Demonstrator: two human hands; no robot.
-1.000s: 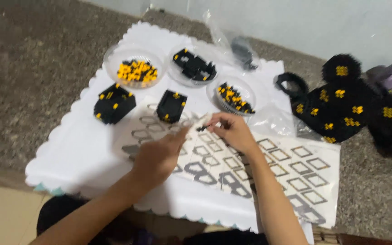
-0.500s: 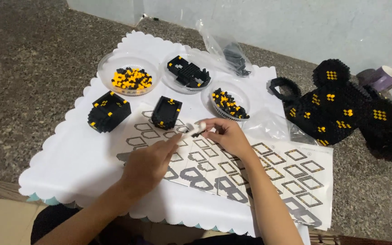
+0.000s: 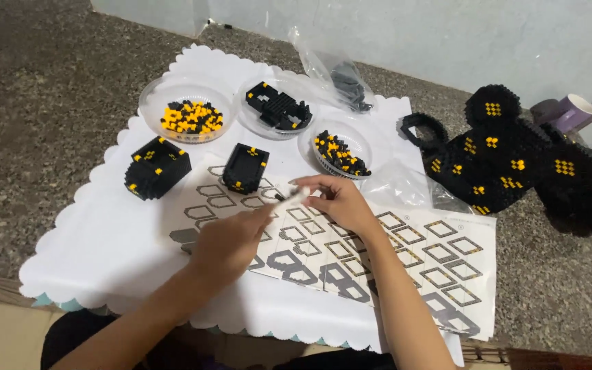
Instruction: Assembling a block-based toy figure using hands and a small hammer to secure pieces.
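My left hand (image 3: 231, 241) and my right hand (image 3: 337, 202) meet over a printed sheet of block diagrams (image 3: 351, 250). Between their fingertips they hold a small white tool with a dark tip (image 3: 290, 196). Just beyond it stands a small open black block box with yellow dots (image 3: 245, 168). A larger black and yellow block piece (image 3: 157, 166) sits to the left on the white scalloped mat (image 3: 111, 233).
Three clear dishes stand at the mat's back: yellow and black bricks (image 3: 190, 117), a black built part (image 3: 277, 107), mixed bricks (image 3: 340, 153). A plastic bag (image 3: 340, 75) lies behind. A big black block model (image 3: 515, 157) and a purple cup (image 3: 570, 113) sit right.
The view has shifted slightly, so everything sits lower and further left in frame. Both hands have stayed together on the small tool over the sheet.
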